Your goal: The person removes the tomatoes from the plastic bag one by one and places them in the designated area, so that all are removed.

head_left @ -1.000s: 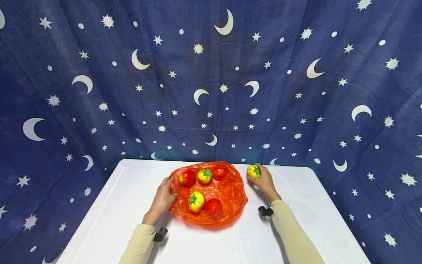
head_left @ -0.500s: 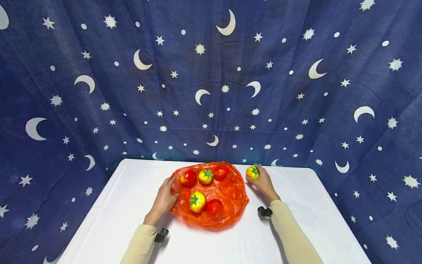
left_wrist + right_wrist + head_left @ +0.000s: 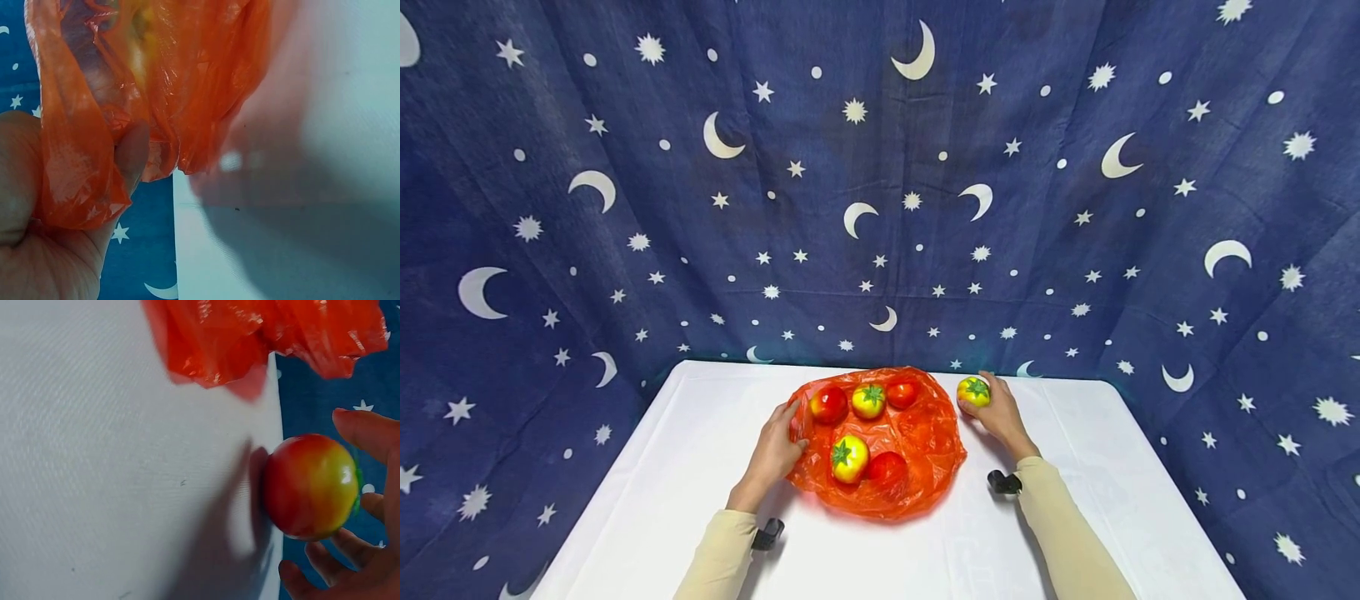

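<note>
A thin red plastic bag (image 3: 925, 467) lies spread on the table. Several shiny tomatoes are on or in it, such as a yellow one with a green calyx (image 3: 850, 458) and a red one (image 3: 828, 405). At the bag's left edge my left hand (image 3: 777, 446) grips the plastic; the left wrist view shows thumb and fingers around a fold of the bag (image 3: 75, 156). To the right of the bag, a red-and-yellow tomato (image 3: 309, 487) sits on the cloth. My right hand (image 3: 1002, 414) is around it, its fingers spread loosely and one digit visibly apart from it.
The table has a white cloth (image 3: 625, 500) and its far edge lies just behind the bag. A dark blue curtain (image 3: 880, 167) with moons and stars hangs behind and at both sides. Each wrist carries a black camera mount (image 3: 1003, 481).
The tomato by my right hand has shifted slightly left, toward the bag and away from the palm. My left hand keeps its hold on the bag's edge. The head view has shifted slightly.
</note>
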A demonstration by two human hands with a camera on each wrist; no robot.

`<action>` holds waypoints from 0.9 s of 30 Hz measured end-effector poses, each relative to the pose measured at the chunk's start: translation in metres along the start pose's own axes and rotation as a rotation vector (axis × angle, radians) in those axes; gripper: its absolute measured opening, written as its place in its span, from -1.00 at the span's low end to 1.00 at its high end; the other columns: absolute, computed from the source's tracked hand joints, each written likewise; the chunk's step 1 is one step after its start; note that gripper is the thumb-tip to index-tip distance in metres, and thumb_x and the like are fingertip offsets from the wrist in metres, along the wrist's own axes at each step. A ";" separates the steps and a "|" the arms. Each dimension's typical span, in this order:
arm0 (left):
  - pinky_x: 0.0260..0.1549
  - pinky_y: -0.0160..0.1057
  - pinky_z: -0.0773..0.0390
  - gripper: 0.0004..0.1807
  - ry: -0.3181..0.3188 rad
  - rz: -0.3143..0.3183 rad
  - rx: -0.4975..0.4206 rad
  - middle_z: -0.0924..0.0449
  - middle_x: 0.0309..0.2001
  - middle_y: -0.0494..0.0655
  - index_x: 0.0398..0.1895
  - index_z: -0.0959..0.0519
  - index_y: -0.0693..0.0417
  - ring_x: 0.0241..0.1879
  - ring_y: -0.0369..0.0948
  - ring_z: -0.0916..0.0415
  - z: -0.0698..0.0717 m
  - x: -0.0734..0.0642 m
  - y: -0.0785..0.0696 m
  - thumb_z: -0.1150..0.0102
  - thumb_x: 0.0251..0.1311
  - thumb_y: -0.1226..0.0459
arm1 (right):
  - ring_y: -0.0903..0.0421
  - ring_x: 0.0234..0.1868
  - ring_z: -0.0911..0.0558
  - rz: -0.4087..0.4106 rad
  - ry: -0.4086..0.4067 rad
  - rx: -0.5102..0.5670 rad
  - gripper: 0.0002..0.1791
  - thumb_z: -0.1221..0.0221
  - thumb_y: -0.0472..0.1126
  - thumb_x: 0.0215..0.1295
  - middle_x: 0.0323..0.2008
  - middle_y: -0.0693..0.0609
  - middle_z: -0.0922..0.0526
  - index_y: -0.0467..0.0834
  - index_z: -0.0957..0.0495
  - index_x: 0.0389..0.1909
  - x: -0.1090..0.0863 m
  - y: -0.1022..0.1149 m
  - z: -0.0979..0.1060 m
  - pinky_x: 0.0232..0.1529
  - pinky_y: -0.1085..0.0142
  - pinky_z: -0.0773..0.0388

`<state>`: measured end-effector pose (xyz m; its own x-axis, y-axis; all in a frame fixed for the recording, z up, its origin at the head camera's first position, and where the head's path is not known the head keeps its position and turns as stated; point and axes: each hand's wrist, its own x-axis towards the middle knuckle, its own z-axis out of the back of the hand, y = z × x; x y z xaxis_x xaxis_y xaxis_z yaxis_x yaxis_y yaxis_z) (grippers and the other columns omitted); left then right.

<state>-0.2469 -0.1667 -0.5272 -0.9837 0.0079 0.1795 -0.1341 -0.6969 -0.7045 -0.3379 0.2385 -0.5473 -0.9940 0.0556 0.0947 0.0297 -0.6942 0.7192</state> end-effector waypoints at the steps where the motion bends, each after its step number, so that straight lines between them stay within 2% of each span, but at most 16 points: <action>1: 0.32 0.18 -0.34 -0.18 0.006 0.005 -0.002 -0.34 0.33 0.25 0.40 -0.29 0.32 0.32 0.23 -0.35 0.000 0.000 0.000 -0.35 -0.02 0.49 | -0.26 0.41 -0.27 0.002 -0.004 0.004 -0.10 -0.37 -0.06 0.13 0.41 -0.29 -0.21 -0.16 -0.18 0.45 -0.001 0.002 0.001 0.47 -0.15 -0.16; 9: 0.31 0.19 -0.35 -0.18 -0.008 -0.002 0.006 -0.36 0.31 0.27 0.39 -0.30 0.33 0.30 0.25 -0.37 -0.001 0.000 0.000 -0.37 -0.03 0.50 | -0.25 0.47 -0.19 0.062 -0.049 0.017 -0.15 -0.36 -0.04 0.14 0.48 -0.21 -0.13 -0.13 -0.23 0.43 -0.016 0.021 0.012 0.47 -0.17 -0.12; 19: 0.32 0.20 -0.34 -0.18 -0.016 -0.009 0.015 -0.35 0.31 0.27 0.38 -0.30 0.32 0.30 0.25 -0.36 0.000 -0.001 0.001 -0.37 -0.04 0.50 | -0.25 0.41 -0.29 0.201 -0.123 0.070 -0.24 -0.37 -0.09 0.12 0.43 -0.20 -0.23 -0.12 -0.34 0.36 -0.037 0.050 0.019 0.41 -0.20 -0.21; 23: 0.32 0.20 -0.33 -0.17 -0.010 -0.005 0.013 -0.35 0.32 0.27 0.39 -0.30 0.31 0.30 0.25 -0.35 0.000 -0.001 0.001 -0.37 -0.04 0.50 | -0.23 0.39 -0.33 0.233 -0.139 0.085 -0.27 -0.37 -0.10 0.13 0.39 -0.17 -0.28 -0.10 -0.37 0.34 -0.047 0.062 0.020 0.41 -0.20 -0.24; 27: 0.34 0.17 -0.32 -0.17 -0.004 -0.006 0.005 -0.34 0.33 0.25 0.40 -0.29 0.31 0.32 0.23 -0.35 0.000 -0.001 0.002 -0.37 -0.03 0.49 | -0.23 0.33 -0.41 0.275 -0.160 0.119 -0.32 -0.37 -0.16 0.12 0.35 -0.15 -0.34 -0.12 -0.41 0.30 -0.055 0.072 0.018 0.35 -0.19 -0.35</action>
<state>-0.2457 -0.1680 -0.5283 -0.9824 0.0091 0.1864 -0.1393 -0.7001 -0.7003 -0.2789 0.1979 -0.4882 -0.9181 -0.0033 0.3964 0.3157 -0.6109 0.7260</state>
